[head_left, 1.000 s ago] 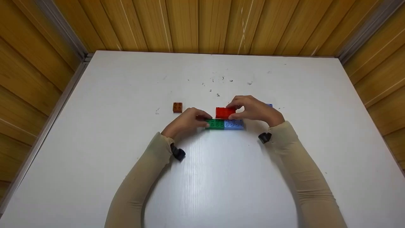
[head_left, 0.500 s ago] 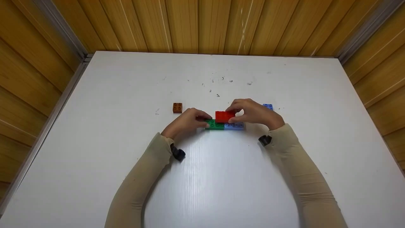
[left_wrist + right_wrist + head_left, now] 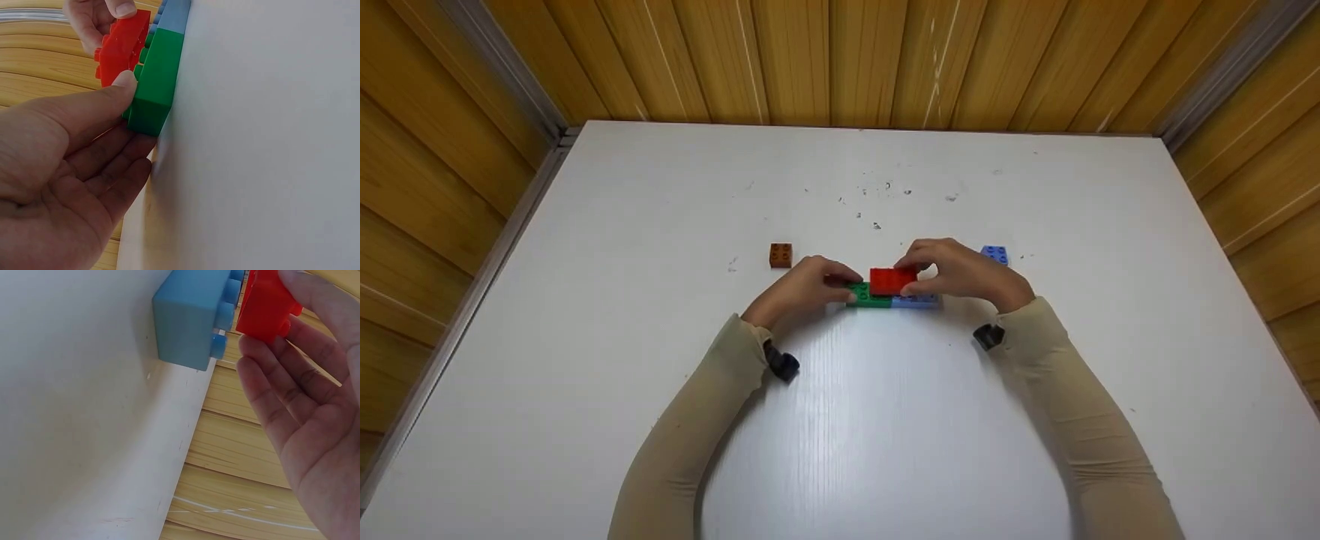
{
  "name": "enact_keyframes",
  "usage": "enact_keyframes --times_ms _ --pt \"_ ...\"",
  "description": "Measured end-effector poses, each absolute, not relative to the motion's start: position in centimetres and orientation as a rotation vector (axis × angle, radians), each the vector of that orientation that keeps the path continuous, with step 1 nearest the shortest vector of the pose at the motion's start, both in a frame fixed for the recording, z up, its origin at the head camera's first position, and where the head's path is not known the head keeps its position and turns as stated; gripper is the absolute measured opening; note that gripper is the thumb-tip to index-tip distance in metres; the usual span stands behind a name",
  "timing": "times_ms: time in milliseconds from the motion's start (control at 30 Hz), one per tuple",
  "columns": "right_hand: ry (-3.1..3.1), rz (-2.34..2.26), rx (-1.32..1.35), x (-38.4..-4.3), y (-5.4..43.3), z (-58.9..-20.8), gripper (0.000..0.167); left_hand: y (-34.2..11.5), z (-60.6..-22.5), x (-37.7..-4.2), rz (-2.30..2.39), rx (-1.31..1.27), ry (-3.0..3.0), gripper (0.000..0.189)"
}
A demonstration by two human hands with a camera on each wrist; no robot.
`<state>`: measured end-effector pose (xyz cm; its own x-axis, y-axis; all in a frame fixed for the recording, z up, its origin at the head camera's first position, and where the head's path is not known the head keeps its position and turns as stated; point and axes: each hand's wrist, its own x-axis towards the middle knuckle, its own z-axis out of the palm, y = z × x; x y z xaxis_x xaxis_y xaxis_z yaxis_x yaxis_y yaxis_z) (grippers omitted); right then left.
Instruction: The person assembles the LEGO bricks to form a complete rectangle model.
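Note:
On the white table, a green toy building brick (image 3: 870, 302) and a light blue brick (image 3: 915, 304) sit end to end in a row, studs up. My left hand (image 3: 802, 288) pinches the left end of the green one, thumb against its studded edge in the left wrist view. Over the join between the two, my right hand (image 3: 964, 273) holds a red brick (image 3: 892, 281) between thumb and fingers. A narrow gap shows between the red brick (image 3: 264, 309) and the studs of the light blue brick (image 3: 188, 323) in the right wrist view.
A small brown-orange brick (image 3: 781, 255) stands beyond my left hand. Another blue brick (image 3: 994, 255) lies behind my right wrist, partly covered by it. Dark marks dot the table (image 3: 855, 420) toward its far edge, and wood-look panels (image 3: 795, 60) rise behind.
My right hand has brought the red brick nearer to me and over the green and light blue bricks, covering some studs. More of the rear blue brick shows. My left hand stays in place.

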<state>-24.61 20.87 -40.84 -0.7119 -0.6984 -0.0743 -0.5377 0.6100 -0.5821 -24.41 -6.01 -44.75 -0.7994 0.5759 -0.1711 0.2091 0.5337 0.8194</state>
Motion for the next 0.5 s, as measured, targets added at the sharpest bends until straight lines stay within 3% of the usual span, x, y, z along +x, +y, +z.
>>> enact_keyframes --times_ms 500 --pt "2.542 -0.767 -0.978 -24.25 20.77 -40.97 0.036 -6.03 -44.74 -24.37 1.202 0.612 2.329 0.031"
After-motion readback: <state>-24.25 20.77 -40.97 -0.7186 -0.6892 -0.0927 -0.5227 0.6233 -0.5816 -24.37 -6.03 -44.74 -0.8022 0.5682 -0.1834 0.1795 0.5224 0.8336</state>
